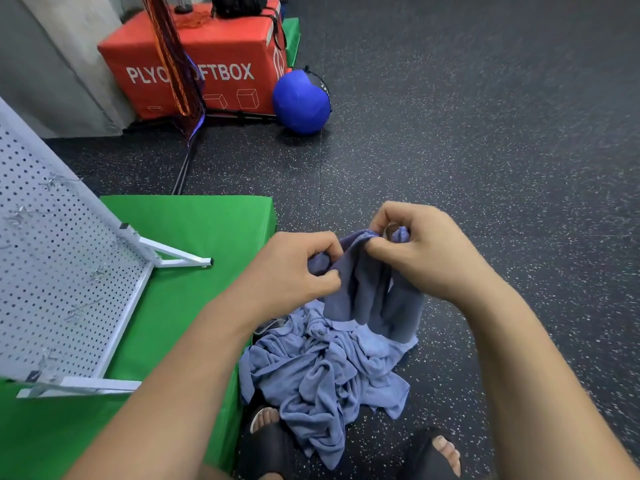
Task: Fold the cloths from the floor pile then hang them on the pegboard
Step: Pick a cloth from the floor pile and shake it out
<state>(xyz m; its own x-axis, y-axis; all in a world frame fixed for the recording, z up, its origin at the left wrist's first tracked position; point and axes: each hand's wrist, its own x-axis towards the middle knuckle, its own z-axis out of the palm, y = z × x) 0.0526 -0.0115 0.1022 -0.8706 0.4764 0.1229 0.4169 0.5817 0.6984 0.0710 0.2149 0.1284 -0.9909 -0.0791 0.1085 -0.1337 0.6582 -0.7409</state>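
A blue-grey cloth (367,289) hangs bunched between both hands above the floor pile. My left hand (294,268) pinches its top edge on the left, and my right hand (422,251) grips the top edge on the right. Below them lies the crumpled pile of light blue cloths (322,379) on the dark speckled floor. The white pegboard (59,271) leans on its frame at the left, with several metal hooks on it and no cloth.
The pegboard stands on a green mat (201,237). A red soft box (207,57) and a blue ball (301,102) sit at the back, beside a thin stand pole (187,161). My feet in black sandals (263,441) are beside the pile.
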